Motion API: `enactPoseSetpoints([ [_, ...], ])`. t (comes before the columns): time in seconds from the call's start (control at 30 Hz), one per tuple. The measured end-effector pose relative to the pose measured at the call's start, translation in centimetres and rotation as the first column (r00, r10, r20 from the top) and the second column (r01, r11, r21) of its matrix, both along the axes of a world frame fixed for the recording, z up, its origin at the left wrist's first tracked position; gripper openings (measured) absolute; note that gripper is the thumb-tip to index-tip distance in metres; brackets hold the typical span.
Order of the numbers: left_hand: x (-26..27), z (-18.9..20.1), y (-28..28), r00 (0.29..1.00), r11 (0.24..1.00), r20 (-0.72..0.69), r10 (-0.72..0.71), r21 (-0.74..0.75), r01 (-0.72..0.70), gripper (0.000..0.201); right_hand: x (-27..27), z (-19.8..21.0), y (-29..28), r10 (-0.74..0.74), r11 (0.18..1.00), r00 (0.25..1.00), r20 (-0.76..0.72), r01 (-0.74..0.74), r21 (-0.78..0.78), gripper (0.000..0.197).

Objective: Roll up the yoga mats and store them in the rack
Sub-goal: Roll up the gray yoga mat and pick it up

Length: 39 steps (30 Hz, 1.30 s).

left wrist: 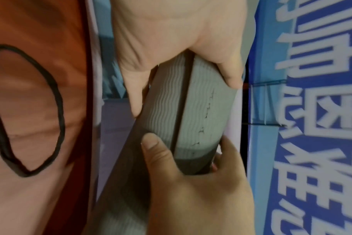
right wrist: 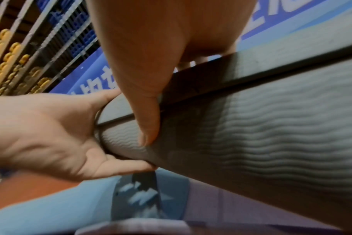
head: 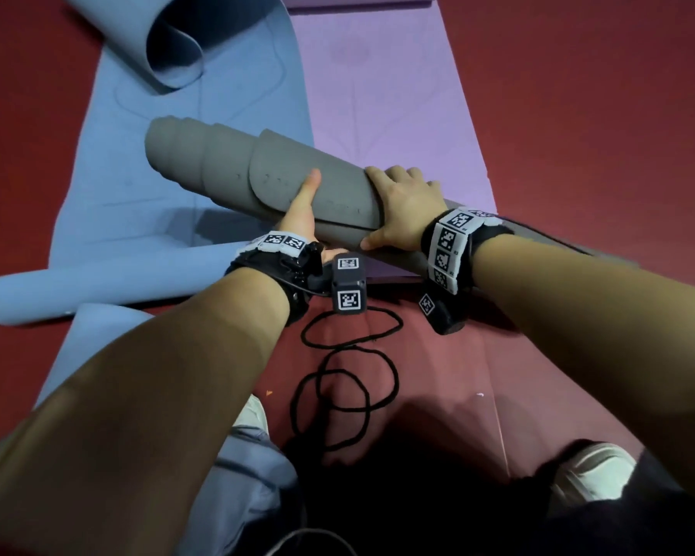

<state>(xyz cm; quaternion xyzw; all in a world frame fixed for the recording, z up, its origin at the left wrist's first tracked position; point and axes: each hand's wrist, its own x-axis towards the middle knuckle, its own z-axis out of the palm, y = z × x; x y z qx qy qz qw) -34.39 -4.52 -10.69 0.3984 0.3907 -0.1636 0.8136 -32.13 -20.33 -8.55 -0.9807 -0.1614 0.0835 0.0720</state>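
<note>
A grey yoga mat (head: 225, 162), rolled into an uneven, telescoped tube, is held slantwise above the floor. My left hand (head: 301, 210) grips it from below with the thumb laid along its top. My right hand (head: 402, 202) wraps over the roll just to the right, thumb on the near side. The left wrist view shows both hands, the left hand (left wrist: 171, 39) and the right hand (left wrist: 195, 182), clasping the ribbed grey mat (left wrist: 191, 103). From the right wrist, my right hand (right wrist: 147, 95) and left hand (right wrist: 50, 135) hold the grey mat (right wrist: 271, 127). A blue mat (head: 177, 154) and a purple mat (head: 378, 94) lie flat underneath.
The blue mat's far end (head: 169, 46) curls up, and its near end (head: 57, 290) is partly rolled. A black cord (head: 350, 379) loops on the red floor by my shoes (head: 590, 467). Wire shelving (right wrist: 20, 55) with yellow objects and a blue banner (left wrist: 311, 111) stand beyond.
</note>
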Motion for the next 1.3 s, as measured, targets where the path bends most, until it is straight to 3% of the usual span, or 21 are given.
enactPoseSetpoints([
  [0.07,0.7,-1.2,0.3,0.999,0.999,-0.005,-0.044,-0.017,0.044,0.086,0.0,-0.6,0.1,0.149,0.989,0.981,0.126,-0.148,-0.015,0.091],
  [0.17,1.8,-2.5,0.9,0.994,0.994,-0.036,-0.099,-0.053,0.097,0.077,-0.5,-1.9,-0.6,0.297,0.945,0.923,0.244,-0.321,0.065,0.042],
  [0.27,3.3,-4.2,1.2,0.993,0.996,-0.077,-0.087,-0.035,0.085,0.078,-1.1,-4.4,-1.4,0.336,0.941,0.942,0.006,-0.336,0.049,0.017],
  [0.4,4.8,-5.6,1.8,0.994,0.997,-0.086,-0.067,-0.034,0.064,0.080,-2.3,-8.3,-2.5,0.281,0.952,0.921,-0.271,-0.302,-0.041,0.025],
  [0.53,6.4,-9.7,3.0,0.960,0.985,-0.259,-0.109,0.099,0.139,0.121,-3.0,-11.8,-2.2,0.231,0.955,0.864,-0.447,-0.290,-0.067,0.024],
  [0.57,6.4,-10.1,2.8,0.953,0.983,-0.279,-0.119,0.099,0.152,0.119,-3.1,-12.6,-1.9,0.221,0.955,0.852,-0.475,-0.287,-0.071,0.023],
  [0.63,5.8,-10.0,2.1,0.967,0.983,-0.236,-0.100,0.128,0.133,0.083,-3.7,-14.3,-1.4,0.201,0.954,0.826,-0.526,-0.288,-0.088,0.027],
  [0.7,5.2,-9.9,1.4,0.972,0.986,-0.212,-0.100,0.114,0.126,0.064,-4.5,-16.1,-1.4,0.186,0.944,0.821,-0.540,-0.302,-0.134,0.031],
  [0.83,5.2,-10.0,0.9,0.980,0.991,-0.178,-0.092,0.084,0.108,0.071,-4.7,-17.2,-1.3,0.191,0.938,0.844,-0.501,-0.307,-0.159,0.033],
  [0.93,5.3,-9.5,0.3,0.990,0.989,-0.132,-0.051,0.128,0.068,0.059,-4.6,-17.0,-1.2,0.199,0.938,0.855,-0.478,-0.307,-0.159,0.036],
  [1.07,6.0,-8.9,0.0,0.997,0.989,-0.083,0.008,0.149,0.004,0.051,-4.6,-16.5,-1.2,0.231,0.921,0.808,-0.542,-0.361,-0.145,0.031],
  [1.17,6.7,-8.3,0.1,0.996,0.990,-0.084,0.020,0.144,-0.008,0.065,-4.8,-16.2,-1.7,0.262,0.893,0.758,-0.597,-0.425,-0.147,0.034],
  [1.3,6.5,-9.0,0.4,0.994,0.996,-0.102,0.041,0.088,-0.032,0.099,-5.8,-16.9,-2.5,0.298,0.864,0.774,-0.560,-0.467,-0.187,0.032],
])
